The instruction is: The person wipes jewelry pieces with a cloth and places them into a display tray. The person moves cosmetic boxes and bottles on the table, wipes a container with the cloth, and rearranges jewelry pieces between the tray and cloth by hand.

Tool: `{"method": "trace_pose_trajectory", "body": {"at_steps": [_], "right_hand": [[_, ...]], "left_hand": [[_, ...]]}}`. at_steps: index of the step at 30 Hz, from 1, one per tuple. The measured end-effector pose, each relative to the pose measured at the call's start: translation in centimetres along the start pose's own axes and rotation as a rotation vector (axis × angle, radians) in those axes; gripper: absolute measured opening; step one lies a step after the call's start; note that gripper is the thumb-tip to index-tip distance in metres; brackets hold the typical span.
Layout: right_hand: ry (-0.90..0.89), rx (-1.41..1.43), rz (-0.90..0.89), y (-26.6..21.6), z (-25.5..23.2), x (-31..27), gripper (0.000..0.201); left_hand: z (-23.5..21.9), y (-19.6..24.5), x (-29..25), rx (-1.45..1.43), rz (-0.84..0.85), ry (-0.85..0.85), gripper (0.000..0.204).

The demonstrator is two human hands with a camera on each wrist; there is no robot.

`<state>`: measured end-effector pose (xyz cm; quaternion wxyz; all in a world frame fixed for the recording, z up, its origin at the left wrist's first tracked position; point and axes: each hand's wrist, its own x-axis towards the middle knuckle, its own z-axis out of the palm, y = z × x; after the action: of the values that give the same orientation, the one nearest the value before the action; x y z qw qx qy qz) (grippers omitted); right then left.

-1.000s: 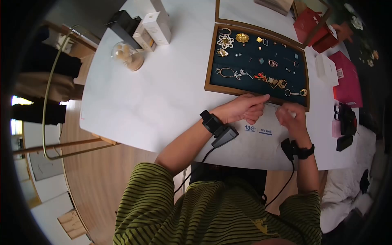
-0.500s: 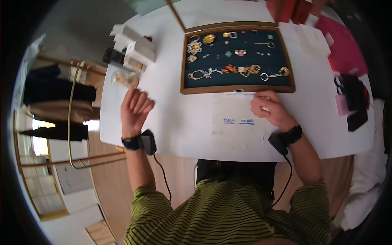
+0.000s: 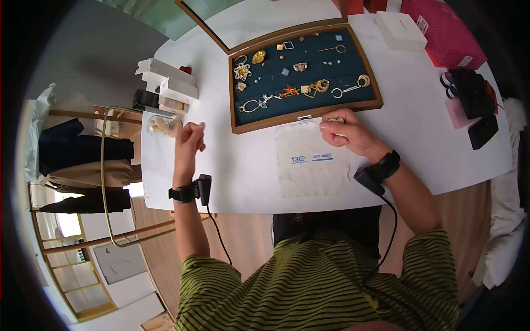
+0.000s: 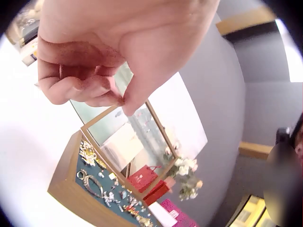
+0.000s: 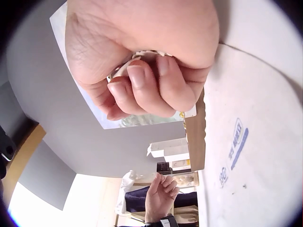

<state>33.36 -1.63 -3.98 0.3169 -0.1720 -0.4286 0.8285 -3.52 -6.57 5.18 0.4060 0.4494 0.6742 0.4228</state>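
Note:
My left hand (image 3: 190, 142) is raised over the left side of the table, fingers curled in and the thumb tip meeting the index finger. Nothing shows between them in the left wrist view. My right hand (image 3: 348, 132) is at the front edge of a wooden jewelry box (image 3: 306, 118). Its fingers curl round a whitish thing (image 5: 150, 55), mostly hidden in the palm, whose kind I cannot tell. In the box, earrings, brooches and a bracelet (image 3: 251, 106) lie on dark green lining, under a raised glass lid (image 4: 149, 118). A white cloth (image 3: 312, 179) with blue print lies before it.
White cartons (image 3: 178, 88), a black box (image 3: 146, 100) and a glass dome (image 3: 160, 126) stand at the left. At the right are a white box (image 3: 401, 30), a pink box (image 3: 447, 36) and black items (image 3: 469, 94). Cables hang from both wrist cameras.
My left hand has moved from the jewelry box's front edge out to the left. The right hand has stayed near that edge, now with its fingers closed. The head view has shifted and tilted.

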Motion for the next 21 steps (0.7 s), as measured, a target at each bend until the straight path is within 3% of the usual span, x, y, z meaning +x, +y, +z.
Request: {"method": "trace_pose_trajectory", "body": {"at_steps": [3,6,7,9,12,21], "right_hand": [[0.011,-0.014,0.005,0.2,-0.1,0.1,0.028],[0.015,-0.012,0.006,-0.1,0.1,0.0,0.028],[0.017,-0.008,0.013,0.1,0.0,0.1,0.028],[0.009,-0.033,0.001,0.3,-0.1,0.2,0.028],[-0.007,-0.039,-0.014,0.2,-0.1,0.2,0.029],[0.012,-0.063,0.013,-0.2,0.4,0.1,0.031]], "left_hand": [[1.1,-2.1,1.5,0.425,0.294,-0.009,0.008],[4.1,-0.6,2.0,0.565,0.382,-0.102,0.03],[4.6,-0.7,2.9,0.564,0.375,-0.105,0.03],[5.4,-1.0,4.7,0.724,0.543,-0.145,0.03],[6.8,-0.3,5.8,0.903,0.48,-0.132,0.033],[6.9,-0.8,8.4,0.794,0.351,-0.287,0.037]]}}
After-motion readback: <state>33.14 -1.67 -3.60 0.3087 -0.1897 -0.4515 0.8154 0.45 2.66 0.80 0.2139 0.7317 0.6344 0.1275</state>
